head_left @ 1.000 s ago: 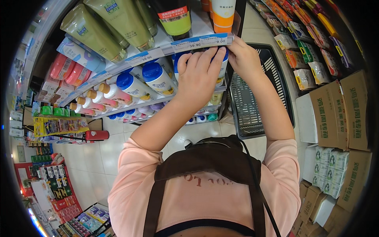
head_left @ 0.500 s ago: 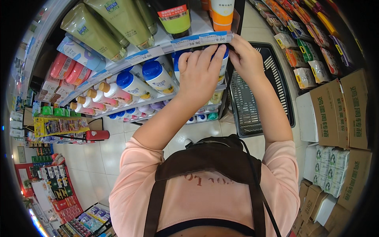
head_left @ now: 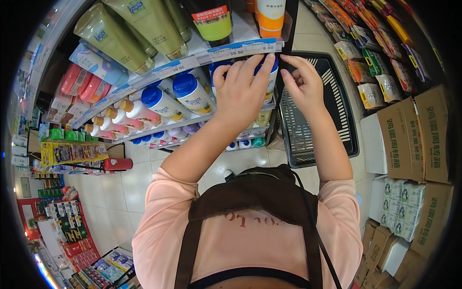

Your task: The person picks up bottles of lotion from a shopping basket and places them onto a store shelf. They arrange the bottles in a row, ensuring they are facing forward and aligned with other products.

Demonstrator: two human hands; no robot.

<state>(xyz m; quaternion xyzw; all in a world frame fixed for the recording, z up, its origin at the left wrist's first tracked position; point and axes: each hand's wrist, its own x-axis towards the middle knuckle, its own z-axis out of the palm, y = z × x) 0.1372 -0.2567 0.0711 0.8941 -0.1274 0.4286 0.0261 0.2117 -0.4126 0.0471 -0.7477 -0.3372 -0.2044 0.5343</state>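
Observation:
My left hand [head_left: 240, 94] lies over the front of the shelf's right end, back of the hand upward. Its fingers are spread and stretched across white bottles with blue caps; a bottle [head_left: 272, 83] shows just right of them. How firmly they touch is hidden. Beside the shelf corner, above the basket, my right hand [head_left: 307, 86] is raised with loosely bent fingers apart and nothing between them. Left of my left hand stand more blue-capped bottles [head_left: 195, 94] in a row. A price strip [head_left: 245, 49] runs along the shelf edge just above my fingertips.
A dark plastic shopping basket [head_left: 296, 135] is below my right forearm. Green tubes [head_left: 115, 41] and an orange-white tube [head_left: 270, 19] stand on the upper shelf. Cardboard boxes [head_left: 399, 139] and hanging packets [head_left: 373, 62] line the right side. A red cylinder [head_left: 118, 164] sticks out at left.
My right hand has drawn away from the shelf corner to the right, and its fingers have parted from the left hand's. My left hand has barely shifted.

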